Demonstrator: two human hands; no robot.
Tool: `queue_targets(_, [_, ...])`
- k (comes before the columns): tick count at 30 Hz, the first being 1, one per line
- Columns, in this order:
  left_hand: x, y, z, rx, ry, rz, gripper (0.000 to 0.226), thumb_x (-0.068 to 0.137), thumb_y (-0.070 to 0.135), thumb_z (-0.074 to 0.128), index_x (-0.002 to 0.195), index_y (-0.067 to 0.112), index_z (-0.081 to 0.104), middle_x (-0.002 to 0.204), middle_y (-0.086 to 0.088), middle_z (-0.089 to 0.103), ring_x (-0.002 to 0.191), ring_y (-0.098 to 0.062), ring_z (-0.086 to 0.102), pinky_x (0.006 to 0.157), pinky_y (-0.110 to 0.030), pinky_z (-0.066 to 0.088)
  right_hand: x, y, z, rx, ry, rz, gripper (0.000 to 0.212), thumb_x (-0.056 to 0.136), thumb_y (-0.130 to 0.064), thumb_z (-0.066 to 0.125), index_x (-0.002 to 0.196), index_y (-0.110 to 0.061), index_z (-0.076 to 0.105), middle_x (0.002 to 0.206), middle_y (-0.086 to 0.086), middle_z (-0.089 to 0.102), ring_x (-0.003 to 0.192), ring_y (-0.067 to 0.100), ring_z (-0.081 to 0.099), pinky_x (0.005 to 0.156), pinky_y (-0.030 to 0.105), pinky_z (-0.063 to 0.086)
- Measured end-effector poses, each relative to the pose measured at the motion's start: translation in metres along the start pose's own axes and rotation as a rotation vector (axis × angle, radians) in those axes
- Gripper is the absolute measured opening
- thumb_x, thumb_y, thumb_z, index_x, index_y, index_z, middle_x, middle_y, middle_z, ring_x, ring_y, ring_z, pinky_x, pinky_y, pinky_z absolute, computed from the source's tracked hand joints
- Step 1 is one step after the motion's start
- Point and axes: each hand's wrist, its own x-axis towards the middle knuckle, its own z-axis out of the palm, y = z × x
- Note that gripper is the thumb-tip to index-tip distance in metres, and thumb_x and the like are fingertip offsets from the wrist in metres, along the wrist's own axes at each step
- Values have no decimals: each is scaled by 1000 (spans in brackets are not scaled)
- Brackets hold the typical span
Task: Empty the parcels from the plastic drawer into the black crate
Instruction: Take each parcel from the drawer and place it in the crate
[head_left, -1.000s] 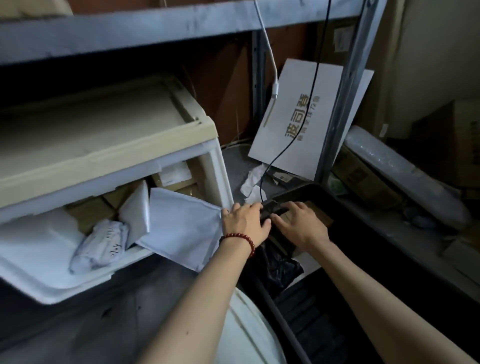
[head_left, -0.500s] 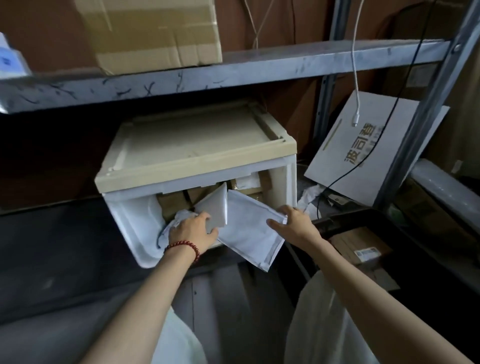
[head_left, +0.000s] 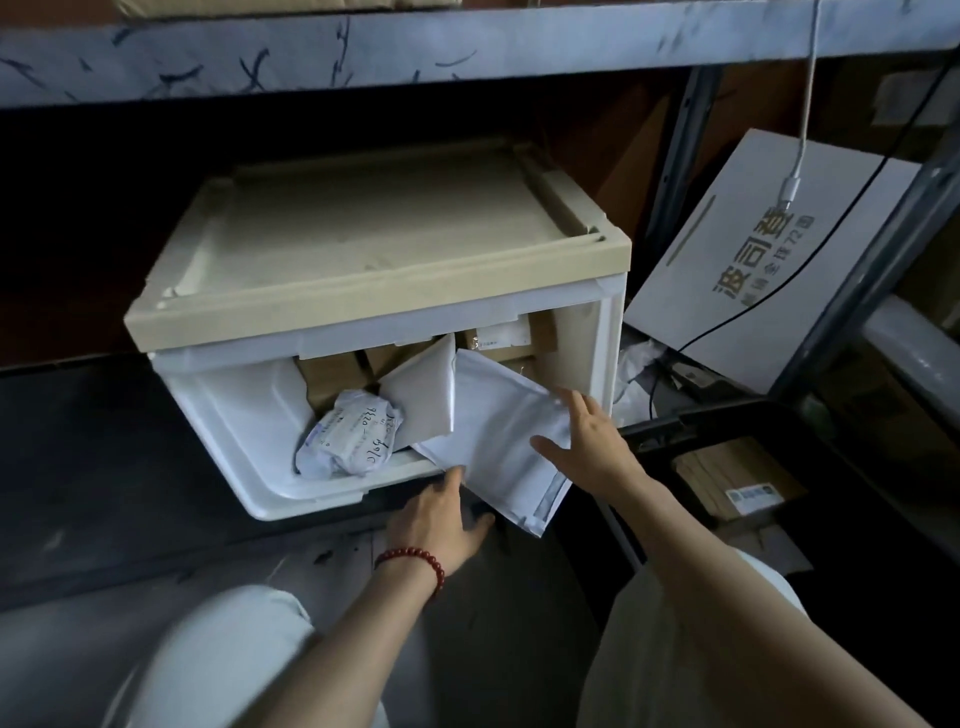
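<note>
Our right hand (head_left: 587, 452) lay flat on the large white padded mailer (head_left: 496, 415). Left hand (head_left: 436, 519) touched its near underside, fingers straight.

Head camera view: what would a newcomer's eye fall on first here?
The white plastic drawer at centre, stuffed with parcels, with a big white padded envelope hanging over its front edge. The right hand lies flat on the envelope; the left hand is just below it. At right stands the black crate, a cardboard parcel inside.

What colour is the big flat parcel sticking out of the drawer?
The parcel is plain white, no label showing; the head view shows it best.
</note>
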Motion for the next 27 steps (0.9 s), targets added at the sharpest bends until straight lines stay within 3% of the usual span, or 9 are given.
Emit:
queue_targets(4, [13,3,3,-187,17,-34,75,88,49,57,146,23,17,132,-8,52,116,-26,54,78,-28,43,23,-1,16,-37,11,30,78,91,-35,62,151,-12,18,152,7,32,139,24,31,112,39,30])
queue_targets(7, [16,8,11,-361,2,-71,80,87,47,59,148,22,13,140,-7,45,122,-26,48,80,-25,36,34,-2,25,-137,-6,120,77,91,-44,58,150,-17,17,148,7,40,136,27,36,107,44,31])
queue_targets(15, [17,8,7,-736,170,-304,72,85,22,68,137,6,21,136,-13,48,115,-24,54,85,-18,40,29,-8,32,-147,-24,199,41,93,-39,55,129,-22,47,116,10,65,110,32,59,85,39,39])
queue_targets(18, [9,6,-2,-866,177,-406,69,84,17,70,136,2,27,129,-12,52,102,-22,58,79,-22,45,17,-11,31,-14,-65,227,31,92,-27,58,121,-18,49,100,15,63,92,34,59,66,33,38])
queue_targets(20, [2,3,-6,-850,144,-432,58,82,18,72,128,0,41,120,-10,59,99,-23,60,76,-25,45,8,-15,29,58,-75,210,26,91,-21,59,115,-15,50,91,13,60,84,32,57,61,30,37])
queue_targets(22, [-7,-1,-11,-821,101,-392,40,81,19,72,113,3,57,110,-9,66,101,-25,63,79,-27,49,-3,-18,25,133,-57,190,24,90,-18,62,111,-13,52,87,9,57,75,27,54,54,24,39])
queue_targets(24, [-19,-4,-16,-851,93,-378,33,79,20,75,106,7,60,106,-6,67,101,-25,64,85,-32,52,-14,-21,20,240,-25,186,21,88,-15,64,105,-12,53,87,7,57,65,15,50,41,10,35])
queue_targets(27, [-37,-10,-25,-900,136,-348,43,76,21,79,109,10,54,106,-3,64,94,-20,62,82,-34,53,-34,-23,16,382,2,206,23,86,-17,67,106,-14,56,95,5,61,78,17,56,55,18,41])
